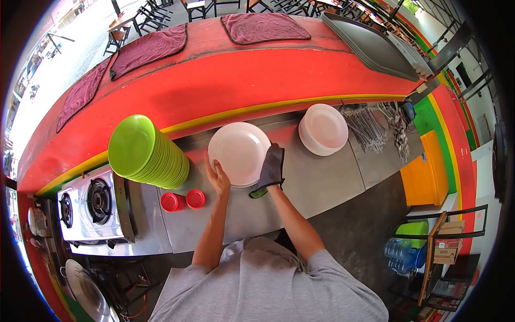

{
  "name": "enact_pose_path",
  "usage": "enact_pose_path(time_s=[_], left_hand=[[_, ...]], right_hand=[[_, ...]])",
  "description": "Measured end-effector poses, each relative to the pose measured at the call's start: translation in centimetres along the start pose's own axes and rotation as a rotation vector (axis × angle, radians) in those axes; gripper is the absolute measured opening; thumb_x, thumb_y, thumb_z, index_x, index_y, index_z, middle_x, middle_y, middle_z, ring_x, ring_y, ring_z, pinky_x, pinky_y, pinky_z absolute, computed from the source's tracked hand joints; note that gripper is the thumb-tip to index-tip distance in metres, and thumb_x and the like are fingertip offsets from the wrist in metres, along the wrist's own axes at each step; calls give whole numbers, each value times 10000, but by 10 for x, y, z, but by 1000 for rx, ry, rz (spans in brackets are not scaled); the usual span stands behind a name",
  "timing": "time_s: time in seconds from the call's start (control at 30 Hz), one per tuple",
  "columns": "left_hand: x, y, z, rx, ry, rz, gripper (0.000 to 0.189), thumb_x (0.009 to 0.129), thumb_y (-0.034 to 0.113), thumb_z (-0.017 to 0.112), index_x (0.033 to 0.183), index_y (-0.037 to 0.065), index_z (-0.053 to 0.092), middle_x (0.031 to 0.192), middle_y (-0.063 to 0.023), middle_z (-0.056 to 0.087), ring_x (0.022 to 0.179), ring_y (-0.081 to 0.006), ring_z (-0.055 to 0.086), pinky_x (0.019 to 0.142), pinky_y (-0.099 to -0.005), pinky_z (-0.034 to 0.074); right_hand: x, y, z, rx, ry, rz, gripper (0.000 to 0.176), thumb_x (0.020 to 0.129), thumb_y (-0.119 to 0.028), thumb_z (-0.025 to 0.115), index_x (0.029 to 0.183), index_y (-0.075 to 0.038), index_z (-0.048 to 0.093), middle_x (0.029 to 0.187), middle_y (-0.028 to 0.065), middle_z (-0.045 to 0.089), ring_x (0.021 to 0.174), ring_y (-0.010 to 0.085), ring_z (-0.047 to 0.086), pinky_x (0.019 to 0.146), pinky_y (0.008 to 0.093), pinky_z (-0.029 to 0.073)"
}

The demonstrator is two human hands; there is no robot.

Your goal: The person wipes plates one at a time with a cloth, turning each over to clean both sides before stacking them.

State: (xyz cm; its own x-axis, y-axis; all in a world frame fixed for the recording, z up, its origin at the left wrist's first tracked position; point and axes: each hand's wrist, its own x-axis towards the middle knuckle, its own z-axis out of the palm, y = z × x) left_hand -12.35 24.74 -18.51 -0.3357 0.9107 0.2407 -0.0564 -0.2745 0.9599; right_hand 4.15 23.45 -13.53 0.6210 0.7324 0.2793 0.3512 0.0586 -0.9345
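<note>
Left grip: closing the left hand (217, 177) on the left rim of the round white ceramic plate (240, 153), bracing it against the wiping push.
Right grip: clenching the right hand (272, 185) around a dark grey cloth (272, 161), pressing it onto the plate's right edge.
Plate position: sitting over the grey steel counter (316, 182), between the green and white stacks; lifted or resting, cannot tell.
Nested bowls: leaning as a lime-green plastic bowl stack (147, 153), showing nothing inside.
Done pile: standing apart as a stack of white plates (323, 129).
Red tubs: sitting capped as two small round red tubs (183, 200), hiding their contents.
</note>
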Motion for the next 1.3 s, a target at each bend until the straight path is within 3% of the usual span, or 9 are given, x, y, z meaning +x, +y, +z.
enact_pose_path(time_s=[0.07,0.13,0.27,0.37,0.57,0.7,0.87,1.03,1.3], left_hand=[[3,-1,-2,64,-13,25,546,1060,299,502,1488,-25,403,1486,-177,474,1312,-248,487,1103,-357,362],[4,8,-6,83,-43,-21,563,1056,333,507,1475,-32,418,1476,-184,485,1319,-259,484,1111,-366,351],[5,-1,-19,104,-28,-158,585,1049,371,514,1458,-42,440,1458,-199,502,1337,-275,471,1121,-375,340],[5,38,4,168,74,25,578,1051,371,509,1452,-42,452,1484,-197,485,1387,-287,432,1144,-382,317],[-4,99,82,295,-67,205,543,1074,359,442,1430,-49,477,1444,-176,538,1322,-271,526,1088,-376,413],[-38,95,164,-107,-370,-34,535,1095,349,374,1452,-45,433,1415,-204,548,1314,-295,537,1078,-414,444],[-63,44,239,-62,-565,-180,644,1088,460,313,1521,-16,329,1551,-195,381,1446,-309,360,1189,-456,285],[-79,-10,286,-25,-608,-317,682,1078,494,324,1542,-5,291,1585,-195,323,1471,-308,309,1209,-454,242],[-90,-24,321,67,-531,-318,704,1072,507,336,1548,-7,270,1597,-202,292,1484,-311,274,1213,-441,225]], right_hand=[[3,11,0,369,-95,318,247,1002,-204,489,998,7,617,876,135,655,820,226,642,701,355,490],[8,-44,-22,91,-220,92,204,951,-174,523,905,-2,623,814,129,662,730,213,650,598,351,475],[34,0,-55,-951,-309,-175,231,929,-254,602,862,-44,670,743,105,656,678,203,654,606,381,507],[27,4,-115,196,-200,178,236,869,-207,647,1078,-101,675,783,135,636,708,277,647,623,358,513],[43,-33,-249,276,-81,47,322,875,-143,628,1189,-78,653,843,117,650,739,257,649,659,309,513],[77,-50,-306,-177,54,20,314,891,-141,612,1194,-61,635,856,88,657,732,231,644,654,290,508],[132,-42,-347,-870,64,-48,307,910,-140,592,1200,-40,613,873,51,666,722,198,638,649,267,502],[171,30,-362,-980,73,-300,237,916,-116,558,1126,-39,636,800,12,657,681,163,648,589,267,497],[223,81,-343,-1273,-10,-159,104,884,-156,599,908,-108,689,706,6,646,566,190,636,458,363,454]])
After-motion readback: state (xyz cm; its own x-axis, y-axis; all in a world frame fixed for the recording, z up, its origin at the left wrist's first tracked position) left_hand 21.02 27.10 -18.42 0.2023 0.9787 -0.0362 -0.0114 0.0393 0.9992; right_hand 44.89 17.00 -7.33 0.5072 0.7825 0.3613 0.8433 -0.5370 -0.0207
